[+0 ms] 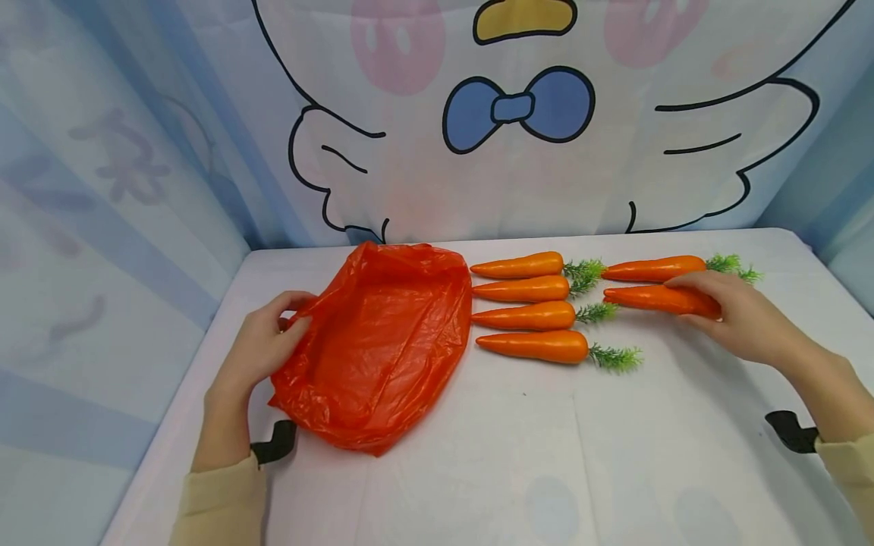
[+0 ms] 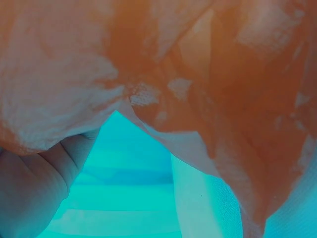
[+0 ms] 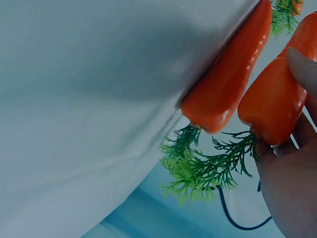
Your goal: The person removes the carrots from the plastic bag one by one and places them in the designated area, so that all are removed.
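Note:
A red plastic bag (image 1: pixel 382 356) lies spread with its mouth wide on the left half of the table. My left hand (image 1: pixel 262 337) pinches the bag's left edge; in the left wrist view the bag's film (image 2: pixel 208 64) covers most of the fingers. On the right, my right hand (image 1: pixel 734 318) grips an orange carrot (image 1: pixel 655 299) near its thick end, and its green top shows under the hand in the right wrist view. Just beyond the held carrot, another carrot (image 1: pixel 655 268) lies on the table, its tip pointing left.
Several carrots with green tops, the nearest one (image 1: pixel 536 346) included, lie in a column right beside the bag. A white cloth covers the table (image 1: pixel 478 485). Behind it hangs a printed curtain (image 1: pixel 519 182), and another curtain (image 1: pixel 102 303) borders the left side.

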`<control>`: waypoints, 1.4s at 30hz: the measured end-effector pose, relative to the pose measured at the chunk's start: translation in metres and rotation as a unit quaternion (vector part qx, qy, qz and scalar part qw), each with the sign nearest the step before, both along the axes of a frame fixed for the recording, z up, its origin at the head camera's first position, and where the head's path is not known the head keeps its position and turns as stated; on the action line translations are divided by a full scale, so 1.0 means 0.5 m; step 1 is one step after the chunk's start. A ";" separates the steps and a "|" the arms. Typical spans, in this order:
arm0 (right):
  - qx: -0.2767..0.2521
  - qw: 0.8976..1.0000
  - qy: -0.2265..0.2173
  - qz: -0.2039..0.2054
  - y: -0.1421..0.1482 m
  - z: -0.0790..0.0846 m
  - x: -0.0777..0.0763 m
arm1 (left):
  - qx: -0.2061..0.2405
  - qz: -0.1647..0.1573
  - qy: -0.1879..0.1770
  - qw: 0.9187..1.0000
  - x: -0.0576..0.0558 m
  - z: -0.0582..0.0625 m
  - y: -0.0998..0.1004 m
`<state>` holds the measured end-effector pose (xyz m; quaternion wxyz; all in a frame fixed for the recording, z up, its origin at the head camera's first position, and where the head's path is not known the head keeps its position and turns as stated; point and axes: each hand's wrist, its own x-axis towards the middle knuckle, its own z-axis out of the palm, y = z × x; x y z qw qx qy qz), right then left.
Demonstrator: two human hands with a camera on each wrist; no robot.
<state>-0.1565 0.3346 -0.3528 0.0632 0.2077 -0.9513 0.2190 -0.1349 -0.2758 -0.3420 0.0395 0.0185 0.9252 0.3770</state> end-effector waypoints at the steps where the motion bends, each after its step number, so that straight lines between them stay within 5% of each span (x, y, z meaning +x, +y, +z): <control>1: 0.003 1.000 0.001 0.000 0.004 -0.003 0.001 | 0.000 0.000 0.001 1.000 0.000 0.000 0.000; 25: 0.035 0.998 -0.053 0.005 0.039 -0.059 0.012 | 0.000 0.003 0.000 1.000 0.002 0.000 0.000; 42: 0.038 0.998 -0.026 -0.034 0.041 -0.043 0.043 | 0.002 0.002 -0.005 1.000 0.000 -0.001 0.001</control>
